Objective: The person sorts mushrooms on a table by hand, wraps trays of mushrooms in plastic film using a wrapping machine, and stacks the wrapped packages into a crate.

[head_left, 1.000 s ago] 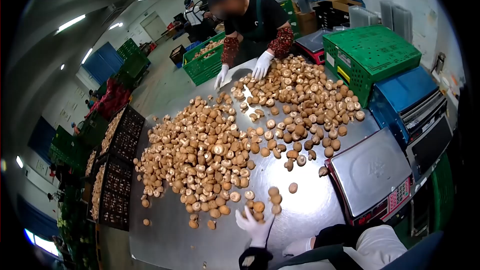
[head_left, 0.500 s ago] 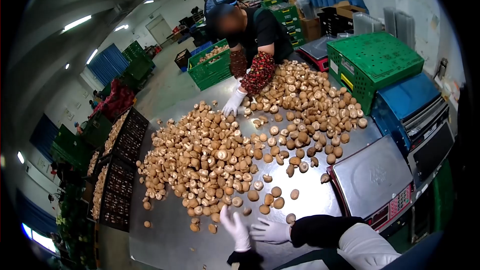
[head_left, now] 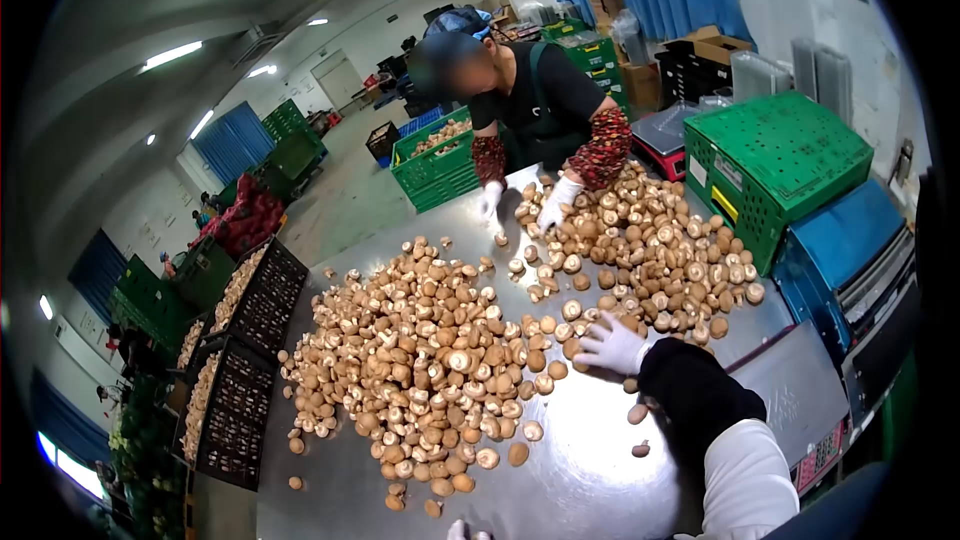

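My right hand (head_left: 612, 345), in a white glove, reaches out over the metal table (head_left: 590, 440) with its fingers spread. It touches or lies right beside a few brown mushrooms at the near edge of the right-hand heap (head_left: 670, 250). Only white-gloved fingertips of my left hand (head_left: 466, 530) show at the bottom edge; the rest is out of frame. A larger mushroom heap (head_left: 410, 350) covers the table's left half, nearest to my left hand. Two stray mushrooms (head_left: 638, 413) lie beside my right sleeve.
Across the table, a co-worker's gloved hands (head_left: 560, 202) work at the far mushrooms. A scale (head_left: 790, 380) and a green crate (head_left: 780, 165) stand on the right. Black crates of mushrooms (head_left: 240, 400) line the left edge; a green crate (head_left: 435, 170) stands beyond the table.
My right hand has moved forward to the right-hand heap; loose mushrooms there have shifted. My left hand has dropped mostly out of view. The co-worker's hands have moved apart and rightward.
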{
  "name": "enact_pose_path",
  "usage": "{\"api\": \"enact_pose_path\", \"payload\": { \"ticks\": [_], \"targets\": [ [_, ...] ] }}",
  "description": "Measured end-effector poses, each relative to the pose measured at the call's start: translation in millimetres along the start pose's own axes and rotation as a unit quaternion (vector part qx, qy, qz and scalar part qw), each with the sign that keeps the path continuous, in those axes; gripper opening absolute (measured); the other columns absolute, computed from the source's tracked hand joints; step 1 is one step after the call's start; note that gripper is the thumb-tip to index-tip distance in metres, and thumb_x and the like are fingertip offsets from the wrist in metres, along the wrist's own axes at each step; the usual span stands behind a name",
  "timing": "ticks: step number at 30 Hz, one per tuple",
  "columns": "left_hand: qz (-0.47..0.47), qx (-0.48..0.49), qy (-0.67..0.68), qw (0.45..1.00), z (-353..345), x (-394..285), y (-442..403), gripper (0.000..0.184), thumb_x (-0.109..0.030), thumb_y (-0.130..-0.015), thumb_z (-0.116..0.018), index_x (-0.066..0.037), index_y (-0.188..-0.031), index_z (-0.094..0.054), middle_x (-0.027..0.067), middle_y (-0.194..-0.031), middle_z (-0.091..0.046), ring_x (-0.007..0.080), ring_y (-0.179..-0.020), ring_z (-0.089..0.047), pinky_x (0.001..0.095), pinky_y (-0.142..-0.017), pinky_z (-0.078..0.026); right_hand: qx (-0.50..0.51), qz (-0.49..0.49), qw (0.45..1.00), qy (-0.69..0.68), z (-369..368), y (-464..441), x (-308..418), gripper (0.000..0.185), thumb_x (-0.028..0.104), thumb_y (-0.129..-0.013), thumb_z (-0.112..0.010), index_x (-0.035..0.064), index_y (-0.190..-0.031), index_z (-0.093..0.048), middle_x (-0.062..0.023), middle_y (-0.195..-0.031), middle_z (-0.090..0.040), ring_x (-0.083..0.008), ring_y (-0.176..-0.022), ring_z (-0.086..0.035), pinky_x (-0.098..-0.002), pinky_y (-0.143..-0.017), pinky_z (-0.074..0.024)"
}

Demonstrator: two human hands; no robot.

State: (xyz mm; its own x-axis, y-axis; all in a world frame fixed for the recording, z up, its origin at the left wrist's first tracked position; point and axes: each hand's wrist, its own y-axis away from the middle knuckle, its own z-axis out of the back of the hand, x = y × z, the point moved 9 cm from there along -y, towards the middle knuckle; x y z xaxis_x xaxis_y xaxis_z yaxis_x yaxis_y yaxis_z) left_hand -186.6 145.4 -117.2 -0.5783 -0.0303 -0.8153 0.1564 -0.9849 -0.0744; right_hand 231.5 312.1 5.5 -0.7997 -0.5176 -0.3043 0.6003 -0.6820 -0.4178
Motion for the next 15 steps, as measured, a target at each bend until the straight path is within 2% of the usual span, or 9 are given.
{"api": "enact_pose_path", "payload": {
  "ticks": [1, 3, 4, 5, 7, 10, 11, 14, 15],
  "targets": [
    [-0.006, 0.026, -0.026, 0.999, -6, -38, 5, 0.048, -0.012, -0.09, -0.052, -0.002, -0.134, -0.035, 0.0141, -0.132, -0.038, 0.025, -0.121, -0.041, 0.0348, -0.099, -0.035, -0.015, 0.005, 1.0, 0.021, -8, 7, -16, 0.023, 0.024, -0.083, -0.05, 0.0247, -0.106, -0.053, -0.0029, -0.102, -0.052, -0.0273, -0.104, -0.049, -0.0595, -0.097, -0.0295],
    [-0.059, 0.014, -0.064, 0.996, -19, -48, 10, 0.05, -0.009, -0.088, -0.054, -0.003, -0.134, -0.036, 0.0139, -0.132, -0.039, 0.0254, -0.12, -0.042, 0.0347, -0.098, -0.036, 0.085, -0.128, 0.988, 0.02, -40, 23, -64, 0.026, 0.023, -0.084, -0.049, 0.0254, -0.109, -0.053, -0.0044, -0.108, -0.053, -0.0285, -0.105, -0.05, -0.0605, -0.096, -0.0298],
    [-0.112, 0.006, -0.103, 0.988, -25, -55, 12, 0.052, -0.006, -0.085, -0.056, -0.003, -0.133, -0.036, 0.0136, -0.131, -0.039, 0.0258, -0.12, -0.042, 0.0345, -0.097, -0.038, 0.046, -0.149, 0.985, 0.072, -35, 28, -80, 0.025, 0.021, -0.084, -0.048, 0.0246, -0.108, -0.054, -0.0055, -0.108, -0.052, -0.0292, -0.103, -0.051, -0.0611, -0.095, -0.0303],
    [-0.109, 0.003, -0.104, 0.989, -29, -49, 12, 0.052, -0.006, -0.085, -0.056, -0.003, -0.133, -0.036, 0.0136, -0.131, -0.039, 0.0258, -0.12, -0.042, 0.0345, -0.097, -0.038, 0.044, -0.145, 0.986, 0.07, -47, 33, -89, 0.025, 0.021, -0.084, -0.048, 0.0246, -0.108, -0.054, -0.0055, -0.108, -0.052, -0.0292, -0.103, -0.051, -0.0611, -0.095, -0.0303],
    [-0.104, -0.059, -0.099, 0.988, -23, -39, 11, 0.052, -0.003, -0.083, -0.058, -0.003, -0.131, -0.039, 0.0134, -0.131, -0.04, 0.026, -0.118, -0.044, 0.0338, -0.095, -0.039, 0.057, -0.231, 0.969, 0.063, -69, 43, -115, 0.03, 0.025, -0.082, -0.055, 0.0212, -0.111, -0.052, -0.0064, -0.112, -0.049, -0.0315, -0.102, -0.051, -0.0556, -0.096, -0.032],
    [-0.082, -0.072, -0.109, 0.988, -14, -47, 9, 0.049, -0.003, -0.083, -0.058, -0.004, -0.129, -0.042, 0.0134, -0.13, -0.041, 0.0257, -0.116, -0.046, 0.0334, -0.094, -0.039, 0.058, -0.487, 0.871, 0.042, -46, 44, -157, 0.045, 0.026, -0.074, -0.064, 0.0168, -0.116, -0.049, -0.0091, -0.112, -0.049, -0.0319, -0.108, -0.046, -0.0502, -0.1, -0.0289],
    [-0.079, -0.068, -0.11, 0.988, -13, -47, 10, 0.049, -0.003, -0.083, -0.058, -0.004, -0.129, -0.042, 0.0134, -0.13, -0.041, 0.0257, -0.116, -0.046, 0.0334, -0.094, -0.039, 0.067, -0.517, 0.85, 0.072, -33, 39, -162, 0.047, 0.026, -0.074, -0.064, 0.0142, -0.117, -0.048, -0.0091, -0.111, -0.049, -0.0308, -0.11, -0.044, -0.0492, -0.1, -0.0289],
    [-0.061, -0.097, -0.028, 0.993, -11, -45, 8, 0.044, -0.003, -0.085, -0.055, -0.003, -0.127, -0.045, 0.0145, -0.124, -0.046, 0.0265, -0.113, -0.048, 0.0329, -0.093, -0.04, -0.034, -0.442, 0.89, 0.108, 8, 3, -140, 0.042, 0.017, -0.068, -0.06, 0.0109, -0.108, -0.051, -0.0098, -0.107, -0.05, -0.0287, -0.101, -0.047, -0.0459, -0.094, -0.0334],
    [-0.059, -0.095, -0.023, 0.993, -15, -32, 8, 0.044, -0.003, -0.085, -0.055, -0.003, -0.127, -0.045, 0.0145, -0.124, -0.046, 0.0265, -0.113, -0.048, 0.0329, -0.093, -0.04, -0.028, -0.388, 0.921, -0.001, 4, -11, -124, 0.032, 0.013, -0.066, -0.058, 0.0114, -0.098, -0.054, -0.0086, -0.098, -0.053, -0.027, -0.094, -0.051, -0.0429, -0.087, -0.0367]
  ]
}}
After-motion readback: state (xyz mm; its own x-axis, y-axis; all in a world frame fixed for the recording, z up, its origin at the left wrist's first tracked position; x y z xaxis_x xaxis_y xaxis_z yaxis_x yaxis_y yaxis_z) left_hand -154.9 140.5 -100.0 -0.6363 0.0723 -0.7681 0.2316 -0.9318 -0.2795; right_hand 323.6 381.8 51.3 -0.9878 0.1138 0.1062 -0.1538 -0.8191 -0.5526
